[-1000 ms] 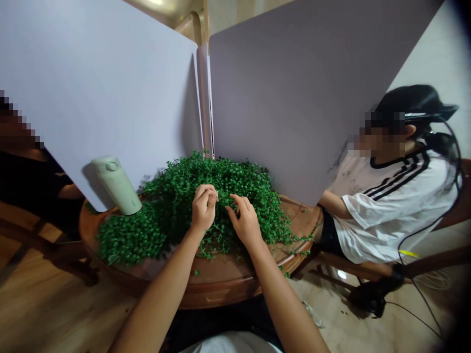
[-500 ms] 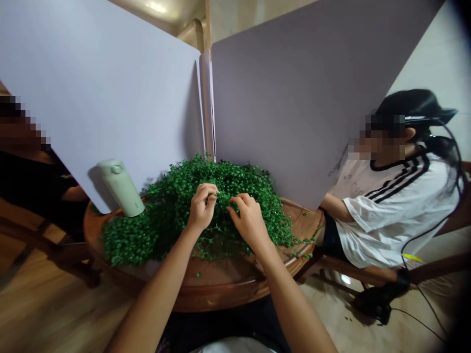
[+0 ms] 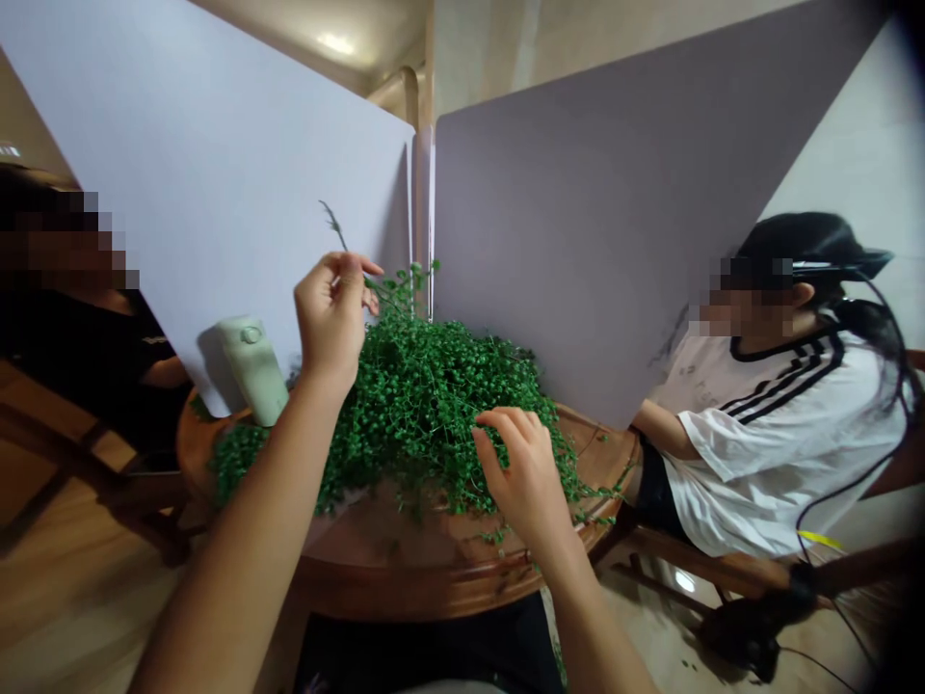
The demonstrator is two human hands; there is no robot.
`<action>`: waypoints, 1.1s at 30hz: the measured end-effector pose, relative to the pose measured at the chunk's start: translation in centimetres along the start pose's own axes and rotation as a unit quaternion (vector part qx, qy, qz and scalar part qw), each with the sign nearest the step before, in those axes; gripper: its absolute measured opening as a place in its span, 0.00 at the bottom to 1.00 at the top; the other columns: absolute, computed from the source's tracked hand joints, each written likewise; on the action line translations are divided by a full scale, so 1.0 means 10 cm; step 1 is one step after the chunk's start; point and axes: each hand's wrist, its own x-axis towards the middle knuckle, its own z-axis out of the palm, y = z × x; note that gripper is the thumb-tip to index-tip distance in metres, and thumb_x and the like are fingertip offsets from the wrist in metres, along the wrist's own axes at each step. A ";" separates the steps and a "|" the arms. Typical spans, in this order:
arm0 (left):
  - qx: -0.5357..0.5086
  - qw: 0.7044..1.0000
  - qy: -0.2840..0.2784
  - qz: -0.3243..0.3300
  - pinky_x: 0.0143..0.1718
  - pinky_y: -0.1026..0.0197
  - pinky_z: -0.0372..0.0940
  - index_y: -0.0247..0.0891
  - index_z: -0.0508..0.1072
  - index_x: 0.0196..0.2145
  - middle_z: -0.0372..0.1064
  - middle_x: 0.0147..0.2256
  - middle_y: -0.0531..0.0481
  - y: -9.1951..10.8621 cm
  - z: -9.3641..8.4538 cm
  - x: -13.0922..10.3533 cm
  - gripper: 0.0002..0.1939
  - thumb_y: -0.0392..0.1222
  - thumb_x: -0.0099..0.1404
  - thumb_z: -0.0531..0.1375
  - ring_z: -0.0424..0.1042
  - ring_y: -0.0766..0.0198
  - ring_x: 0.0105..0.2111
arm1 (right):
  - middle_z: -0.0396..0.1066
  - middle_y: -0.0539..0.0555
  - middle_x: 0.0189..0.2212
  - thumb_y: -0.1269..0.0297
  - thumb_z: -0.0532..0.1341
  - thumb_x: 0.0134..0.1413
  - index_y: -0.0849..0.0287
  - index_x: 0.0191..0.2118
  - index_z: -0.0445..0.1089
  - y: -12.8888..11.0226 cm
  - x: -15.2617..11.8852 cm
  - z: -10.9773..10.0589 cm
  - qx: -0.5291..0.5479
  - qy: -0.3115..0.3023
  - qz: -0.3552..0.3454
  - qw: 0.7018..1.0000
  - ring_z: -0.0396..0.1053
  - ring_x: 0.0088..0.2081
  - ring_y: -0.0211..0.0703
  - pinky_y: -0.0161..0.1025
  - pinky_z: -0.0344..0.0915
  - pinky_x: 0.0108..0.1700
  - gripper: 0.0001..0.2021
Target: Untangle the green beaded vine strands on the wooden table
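Note:
A large heap of green leafy sprigs [image 3: 434, 395] covers the middle of the round wooden table [image 3: 405, 578]. Above the heap's left side, my left hand [image 3: 332, 308] is raised and pinches a green sprig [image 3: 394, 289]; its bare, dark stem end sticks up past the fingers, and its leaves spread to the right. Lower down, my right hand [image 3: 524, 463] rests at the right front of the heap, thumb and fingers apart around nothing visible.
A pale green bottle [image 3: 254, 371] stands at the table's left, against a white panel [image 3: 252, 173]. A grey panel [image 3: 578, 222] rises behind the heap at right. One person in black sits at left, another in a white shirt [image 3: 780, 414] at right.
My left hand has risen up and to the left, lifting a sprig out of the heap. My right hand has shifted slightly right and down, away from the left. The view has moved a little.

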 end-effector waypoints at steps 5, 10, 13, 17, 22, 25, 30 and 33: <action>-0.055 0.998 -0.016 -0.015 0.29 0.64 0.67 0.37 0.74 0.34 0.70 0.36 0.50 0.10 -0.04 0.06 0.21 0.59 0.69 0.62 0.70 0.72 0.26 | 0.74 0.59 0.52 0.62 0.57 0.72 0.56 0.52 0.69 -0.03 -0.33 0.26 -0.009 -0.043 0.016 0.999 0.68 0.52 0.56 0.52 0.64 0.51 0.09; -0.024 0.996 -0.077 -0.036 0.34 0.62 0.70 0.39 0.75 0.34 0.71 0.31 0.52 0.05 0.05 0.27 0.15 0.52 0.72 0.61 0.76 0.68 0.29 | 0.63 0.60 0.67 0.59 0.56 0.72 0.57 0.63 0.67 -0.07 -0.46 0.49 -0.061 -0.112 -0.016 0.992 0.59 0.66 0.61 0.57 0.62 0.61 0.18; -0.008 0.991 -0.115 -0.068 0.37 0.61 0.71 0.41 0.75 0.33 0.71 0.30 0.53 0.15 0.17 0.49 0.12 0.45 0.74 0.59 0.76 0.69 0.30 | 0.61 0.59 0.68 0.58 0.56 0.72 0.56 0.64 0.66 -0.05 -0.52 0.62 -0.095 -0.163 -0.004 0.982 0.57 0.68 0.62 0.57 0.61 0.63 0.20; 0.008 0.987 -0.142 -0.082 0.38 0.64 0.69 0.38 0.72 0.32 0.67 0.26 0.56 0.35 0.35 0.79 0.14 0.41 0.77 0.56 0.74 0.72 0.27 | 0.63 0.61 0.67 0.57 0.56 0.72 0.56 0.65 0.67 -0.01 -0.60 0.74 -0.119 -0.194 0.004 0.974 0.55 0.70 0.62 0.57 0.58 0.66 0.21; 0.082 0.979 -0.167 -0.080 0.36 0.69 0.67 0.29 0.70 0.37 0.69 0.28 0.59 0.47 0.57 1.15 0.15 0.41 0.80 0.51 0.75 0.77 0.25 | 0.63 0.63 0.67 0.56 0.55 0.72 0.57 0.65 0.67 -0.01 -0.61 0.78 -0.126 -0.211 0.011 0.969 0.54 0.70 0.62 0.57 0.59 0.65 0.21; 0.114 0.973 -0.187 -0.069 0.41 0.70 0.65 0.23 0.68 0.41 0.72 0.32 0.57 0.54 0.67 1.35 0.16 0.41 0.78 0.49 0.78 0.78 0.29 | 0.62 0.63 0.67 0.56 0.54 0.73 0.56 0.65 0.67 -0.02 -0.61 0.77 -0.122 -0.215 0.016 0.969 0.53 0.71 0.62 0.57 0.60 0.65 0.22; 0.128 0.976 -0.169 -0.058 0.45 0.67 0.66 0.18 0.64 0.46 0.75 0.43 0.46 0.80 0.80 1.70 0.19 0.43 0.76 0.46 0.81 0.65 0.44 | 0.59 0.61 0.69 0.56 0.54 0.73 0.54 0.66 0.66 -0.02 -0.60 0.76 -0.112 -0.226 0.031 0.967 0.50 0.72 0.64 0.59 0.59 0.66 0.22; 0.142 0.979 -0.139 -0.040 0.47 0.66 0.66 0.15 0.55 0.56 0.70 0.53 0.40 0.93 0.86 1.99 0.23 0.43 0.76 0.42 0.78 0.63 0.50 | 0.58 0.63 0.70 0.56 0.54 0.72 0.55 0.66 0.66 -0.02 -0.58 0.76 -0.105 -0.249 0.040 0.962 0.49 0.72 0.65 0.60 0.58 0.66 0.22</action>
